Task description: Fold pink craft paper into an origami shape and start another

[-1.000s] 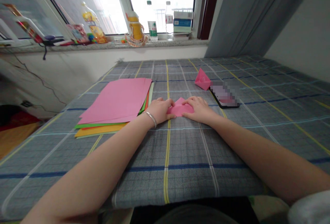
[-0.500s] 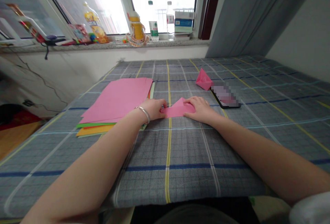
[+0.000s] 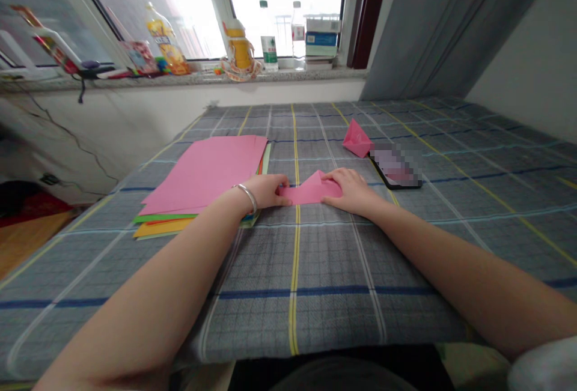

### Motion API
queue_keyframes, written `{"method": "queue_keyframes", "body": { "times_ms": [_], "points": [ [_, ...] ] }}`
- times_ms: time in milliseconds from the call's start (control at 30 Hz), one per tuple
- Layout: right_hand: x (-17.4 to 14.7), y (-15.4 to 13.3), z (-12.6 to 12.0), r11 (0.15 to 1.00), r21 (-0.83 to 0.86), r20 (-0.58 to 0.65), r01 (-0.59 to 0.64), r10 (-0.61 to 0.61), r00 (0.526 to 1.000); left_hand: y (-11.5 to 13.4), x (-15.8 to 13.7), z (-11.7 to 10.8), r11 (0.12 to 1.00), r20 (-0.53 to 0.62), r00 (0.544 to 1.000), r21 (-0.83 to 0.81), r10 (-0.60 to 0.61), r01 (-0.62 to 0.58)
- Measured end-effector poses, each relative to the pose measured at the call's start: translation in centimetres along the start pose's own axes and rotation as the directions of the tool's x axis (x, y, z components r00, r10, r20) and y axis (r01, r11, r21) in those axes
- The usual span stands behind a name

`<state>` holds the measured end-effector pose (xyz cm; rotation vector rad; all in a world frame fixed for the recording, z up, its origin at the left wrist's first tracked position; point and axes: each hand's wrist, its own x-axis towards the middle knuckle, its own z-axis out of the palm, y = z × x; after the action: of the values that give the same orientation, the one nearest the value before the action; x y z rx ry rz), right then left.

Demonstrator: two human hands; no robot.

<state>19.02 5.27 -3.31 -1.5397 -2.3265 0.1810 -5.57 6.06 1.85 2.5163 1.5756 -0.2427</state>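
A folded pink paper (image 3: pixel 306 193) lies on the checked cloth between my hands, with a pointed flap standing up from its far edge. My left hand (image 3: pixel 269 190), with a silver bangle at the wrist, pinches its left end. At the right end, my right hand (image 3: pixel 350 190) grips it between thumb and fingers, covering that corner. Left of my left hand is a stack of coloured paper (image 3: pixel 207 169), pink on top with green and orange sheets beneath. Beyond my right hand stands a folded pink paper shape (image 3: pixel 357 139).
A phone (image 3: pixel 395 167) with a blurred screen lies right of the pink shape. Checked cloth (image 3: pixel 333 319) covers the table. On the windowsill stand a yellow drink bottle (image 3: pixel 166 39), a yellow cup (image 3: pixel 238 48), clear bottles (image 3: pixel 298 36) and boxes (image 3: pixel 321 39). A grey curtain (image 3: pixel 433 30) hangs at right.
My left hand and wrist have shifted very slightly at the paper's left end. The right hand and the folded paper look nearly the same.
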Motion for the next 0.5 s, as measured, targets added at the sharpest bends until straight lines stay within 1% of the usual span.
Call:
{"method": "queue_keyframes", "body": {
  "times_ms": [300,500],
  "points": [
    [0.0,0.0,0.0,1.0,0.004,-0.002,0.01,-0.01,1.0,-0.1,0.1,-0.1,0.999,0.046,0.999,-0.04,-0.005,0.006],
    [-0.1,0.0,-0.2,1.0,0.019,0.0,0.008,-0.008,1.0,-0.2,-0.7,-0.5,0.998,0.083,0.996,-0.051,0.041,-0.037]
  ]
}}
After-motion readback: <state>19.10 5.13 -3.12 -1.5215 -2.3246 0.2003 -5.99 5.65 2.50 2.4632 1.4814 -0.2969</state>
